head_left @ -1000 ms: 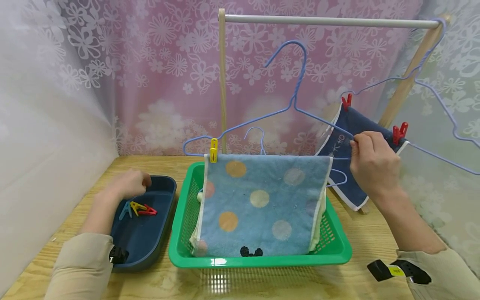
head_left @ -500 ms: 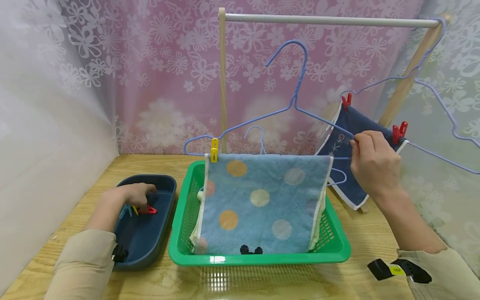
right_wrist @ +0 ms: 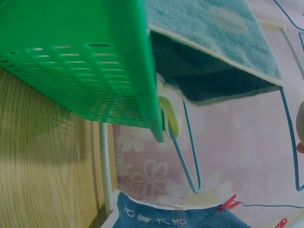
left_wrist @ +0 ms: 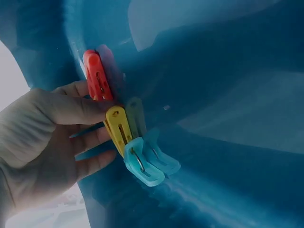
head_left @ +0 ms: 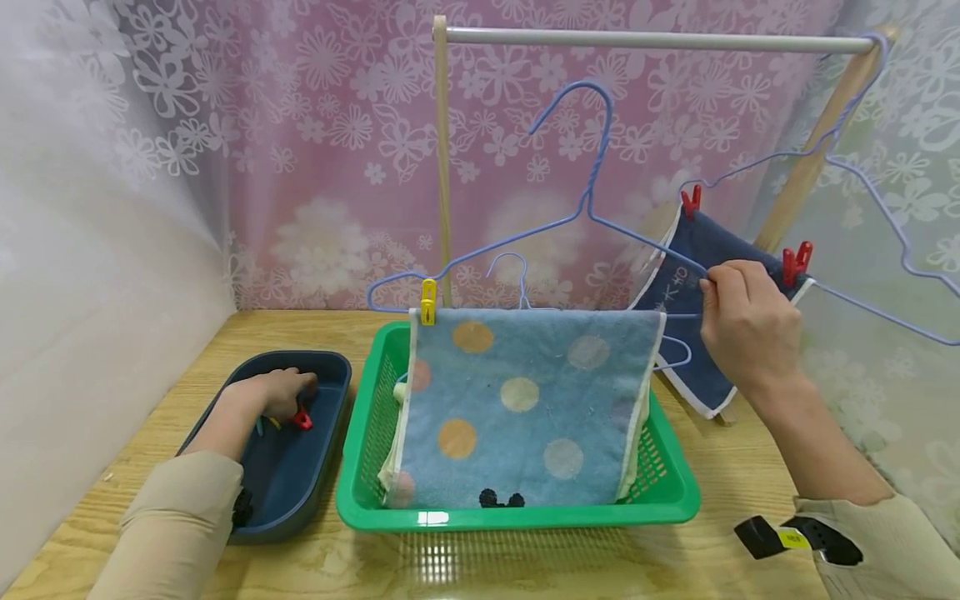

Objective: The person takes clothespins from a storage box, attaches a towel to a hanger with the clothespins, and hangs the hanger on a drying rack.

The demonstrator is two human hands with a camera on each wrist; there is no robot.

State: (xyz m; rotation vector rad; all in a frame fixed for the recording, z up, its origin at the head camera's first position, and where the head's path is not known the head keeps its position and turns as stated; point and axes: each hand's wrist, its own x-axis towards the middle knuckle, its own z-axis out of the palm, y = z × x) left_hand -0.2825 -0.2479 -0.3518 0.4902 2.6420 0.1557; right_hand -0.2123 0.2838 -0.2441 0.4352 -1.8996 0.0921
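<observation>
My left hand [head_left: 273, 393] reaches into the dark blue tray [head_left: 341, 400]. In the left wrist view its thumb and forefinger pinch the red clothespin [left_wrist: 97, 76]; a yellow clothespin [left_wrist: 118, 127] and a light blue clothespin [left_wrist: 142, 164] lie against each other beside the fingertips. My right hand [head_left: 750, 325] grips the right end of a blue wire hanger [head_left: 592, 179], held upright. Over the hanger's bar drapes a blue dotted towel [head_left: 517, 433]. One yellow clothespin [head_left: 427, 302] clips the towel's left top corner; its right top corner has no clip.
The towel hangs down in front of and into a green basket [head_left: 517, 521], where another hanger [head_left: 522, 279] stands. On the right of the rack [head_left: 652, 37] a second hanger carries a navy cloth [head_left: 697, 350] with two red clothespins [head_left: 797, 262].
My left hand has lowered from the tray's far side onto the clothespins, and the red clothespin has turned a little. My right hand and the towel stay nearly still.
</observation>
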